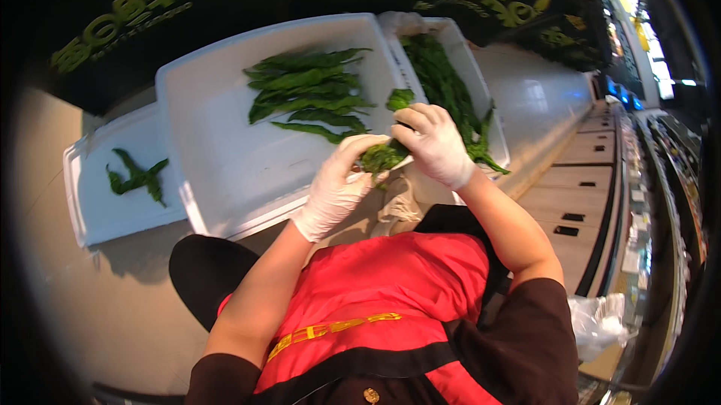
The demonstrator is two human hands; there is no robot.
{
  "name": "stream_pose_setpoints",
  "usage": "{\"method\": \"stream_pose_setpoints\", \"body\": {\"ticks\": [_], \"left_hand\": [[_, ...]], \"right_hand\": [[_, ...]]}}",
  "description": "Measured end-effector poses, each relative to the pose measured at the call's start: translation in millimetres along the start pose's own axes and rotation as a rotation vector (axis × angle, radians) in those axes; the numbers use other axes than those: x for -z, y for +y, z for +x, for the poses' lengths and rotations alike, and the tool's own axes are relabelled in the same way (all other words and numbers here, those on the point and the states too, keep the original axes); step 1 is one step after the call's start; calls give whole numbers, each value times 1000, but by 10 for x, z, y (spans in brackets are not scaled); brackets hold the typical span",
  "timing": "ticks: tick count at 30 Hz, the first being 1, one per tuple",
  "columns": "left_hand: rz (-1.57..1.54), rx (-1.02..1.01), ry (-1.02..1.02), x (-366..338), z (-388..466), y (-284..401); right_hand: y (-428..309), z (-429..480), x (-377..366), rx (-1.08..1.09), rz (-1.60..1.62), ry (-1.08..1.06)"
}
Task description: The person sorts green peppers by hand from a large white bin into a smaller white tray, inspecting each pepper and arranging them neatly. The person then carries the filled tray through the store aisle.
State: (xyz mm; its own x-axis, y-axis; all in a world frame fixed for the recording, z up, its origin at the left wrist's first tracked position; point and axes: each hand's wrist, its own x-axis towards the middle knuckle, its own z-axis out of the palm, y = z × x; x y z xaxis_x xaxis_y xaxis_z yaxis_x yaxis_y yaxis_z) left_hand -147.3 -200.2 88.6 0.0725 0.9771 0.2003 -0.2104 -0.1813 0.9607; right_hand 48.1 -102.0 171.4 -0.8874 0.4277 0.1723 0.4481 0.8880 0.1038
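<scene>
Both hands wear thin white gloves. My left hand (339, 182) grips the near end of a wrinkled green pepper (381, 158), close to the right front edge of a large white foam box (205, 86). The fingers of my right hand (436, 143) are closed on the pepper's dark middle, and a curled green piece (400, 99) shows beyond them. Several long green peppers (310, 86) lie side by side in the large box. More peppers (439, 75) fill a narrower foam box (476, 67) on the right, some hanging over its near edge.
At the left, a white foam lid (93, 208) on the floor carries a few twisted green peppers (135, 177). Dark panels with green lettering stand behind the boxes. Drawers (580, 196) line the right side, with a clear plastic bag (600, 320) near them.
</scene>
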Motion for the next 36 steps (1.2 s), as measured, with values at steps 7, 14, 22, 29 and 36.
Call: {"method": "stream_pose_setpoints", "body": {"ticks": [7, 14, 22, 29, 36], "left_hand": [[-632, 355, 21, 323, 78, 151], [196, -116, -25, 540, 91, 207], [319, -183, -35, 219, 63, -77], [342, -144, -50, 171, -6, -306], [309, -83, -88, -86, -93, -563]], "right_hand": [[-353, 165, 9, -146, 283, 90], [-360, 244, -20, -378, 597, -16], [-100, -3, -247, -842, 1743, -80], [-97, -63, -322, -840, 1878, -67], [-130, -303, -610, -1040, 1831, -95]]}}
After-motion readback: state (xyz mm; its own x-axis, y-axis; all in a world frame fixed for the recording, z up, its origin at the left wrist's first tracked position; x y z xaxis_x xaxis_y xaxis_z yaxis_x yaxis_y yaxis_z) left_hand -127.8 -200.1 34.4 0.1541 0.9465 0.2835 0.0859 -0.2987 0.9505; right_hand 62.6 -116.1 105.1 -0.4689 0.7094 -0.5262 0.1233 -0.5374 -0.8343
